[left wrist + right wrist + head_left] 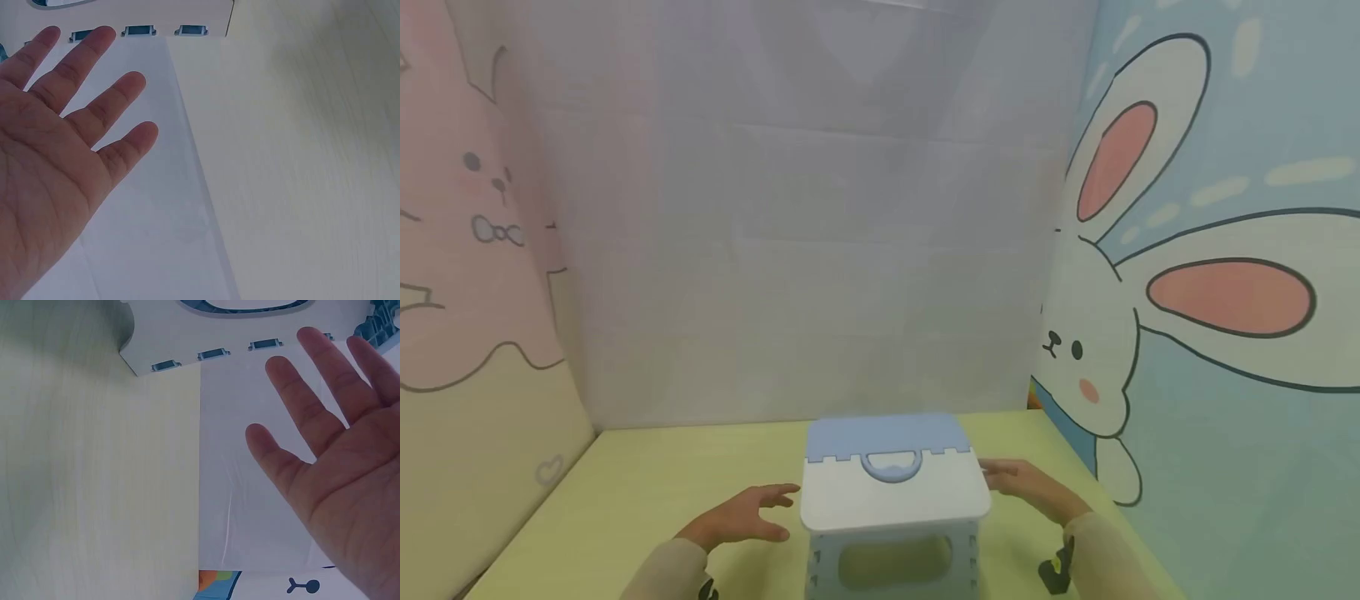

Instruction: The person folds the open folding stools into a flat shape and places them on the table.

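Observation:
A folding step stool (895, 492) with a white and blue top stands upright on the pale yellow table, a blue carry handle (892, 468) set into its top. To its left is my left hand (741, 514), fingers extended toward the stool's side and holding nothing. On the other side my right hand (1026, 483) is close to the stool's right edge, which may hide its fingertips. Both wrist views show spread fingers: the left hand (56, 144) and the right hand (344, 437) are each near the stool's side, with nothing in the palm.
The table surface (692, 454) extends around the stool. A pale curtain-like sheet (820, 292) hangs behind it. Panels with a pink cartoon figure (460, 250) and a white rabbit (1090, 358) flank the table at left and right.

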